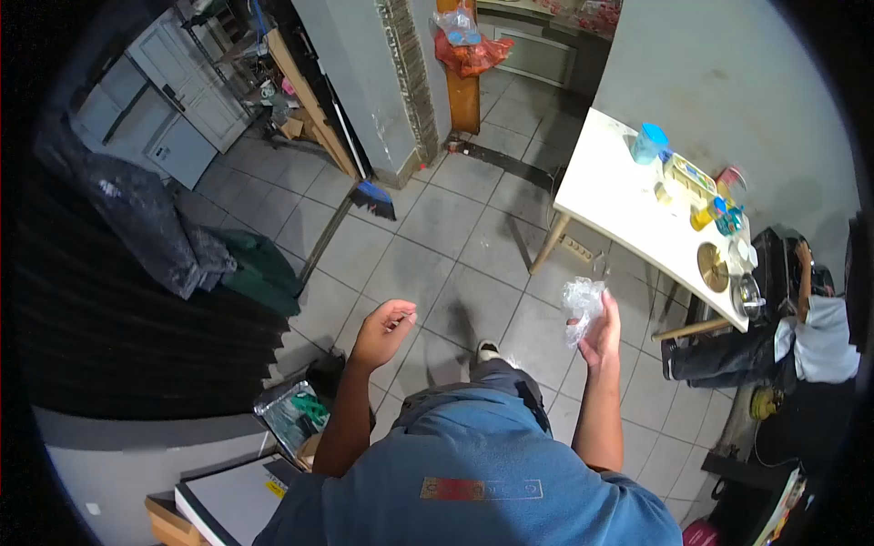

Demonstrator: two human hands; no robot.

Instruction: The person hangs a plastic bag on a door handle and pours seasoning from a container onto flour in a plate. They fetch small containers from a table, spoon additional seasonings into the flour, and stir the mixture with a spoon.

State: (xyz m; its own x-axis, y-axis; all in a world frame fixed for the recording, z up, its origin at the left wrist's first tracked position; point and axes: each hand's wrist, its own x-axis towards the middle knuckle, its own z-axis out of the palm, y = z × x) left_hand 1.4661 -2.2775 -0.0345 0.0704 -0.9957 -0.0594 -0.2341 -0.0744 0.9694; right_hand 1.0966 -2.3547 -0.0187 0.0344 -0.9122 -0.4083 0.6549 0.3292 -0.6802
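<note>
Hands well apart, out in front of the body. Right hand [604, 335]: thumb and fingers closed round a crumpled clear plastic [581, 302], loosely, I judge because it is light and would squash. Left hand [384, 338]: fingers curled; from my remote feed I cannot tell whether they pinch anything.

Beyond the right hand, to its right: pale table [592, 196]. Blue cup [649, 144] and other containers line its wall side, perhaps to keep them from being knocked off. Underfoot, grey tiled floor [421, 259]. Ahead of the left hand, a blue broom head [373, 198] leans near a pillar [360, 77]. Far right of the right hand, another person [824, 338].
</note>
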